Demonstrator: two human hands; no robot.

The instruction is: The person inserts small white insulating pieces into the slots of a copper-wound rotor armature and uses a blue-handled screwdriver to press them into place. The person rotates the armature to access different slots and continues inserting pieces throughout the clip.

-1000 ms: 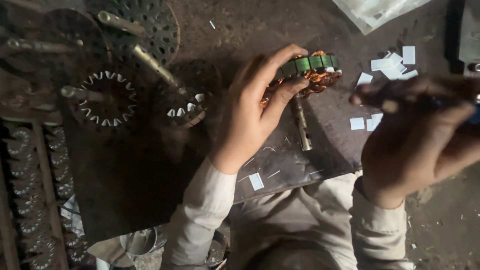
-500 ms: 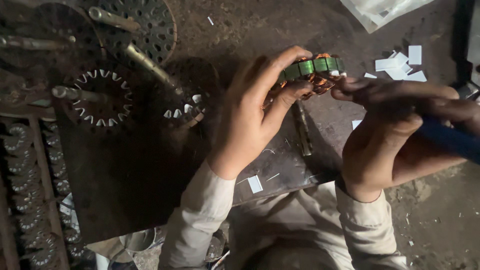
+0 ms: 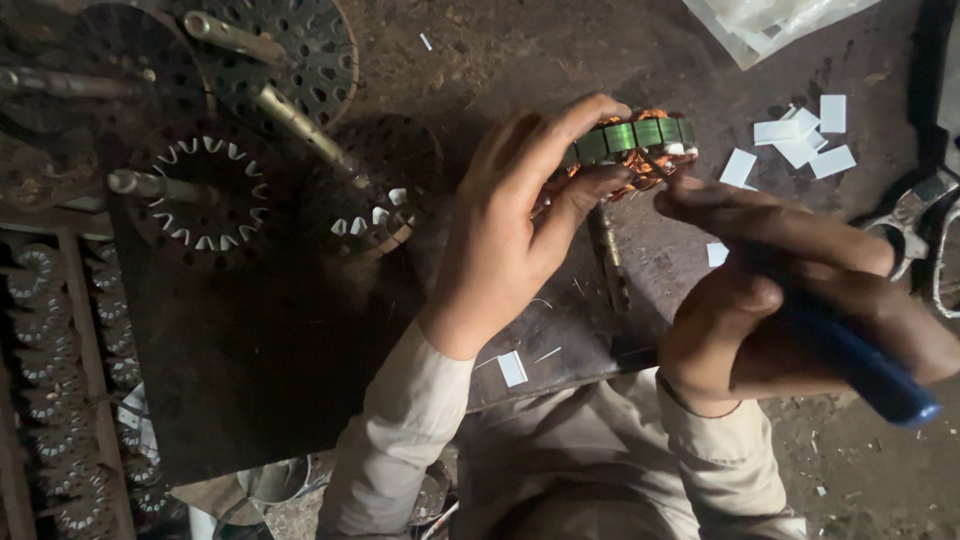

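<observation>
My left hand grips a round motor stator with a green band and copper windings, holding it on its shaft above the dark work surface. My right hand is closed around a tool with a blue handle, and its fingertips reach the stator's right side. The tool's tip is hidden behind my fingers at the windings.
Several dark slotted rotor discs on shafts lie at the upper left. Small white paper slips are scattered at the upper right, one near my left wrist. Metal scissors lie at the right edge. A rack of parts runs down the left.
My right hand has moved left from the right side to the stator, bringing the blue-handled tool with it. My left hand keeps the stator in place.
</observation>
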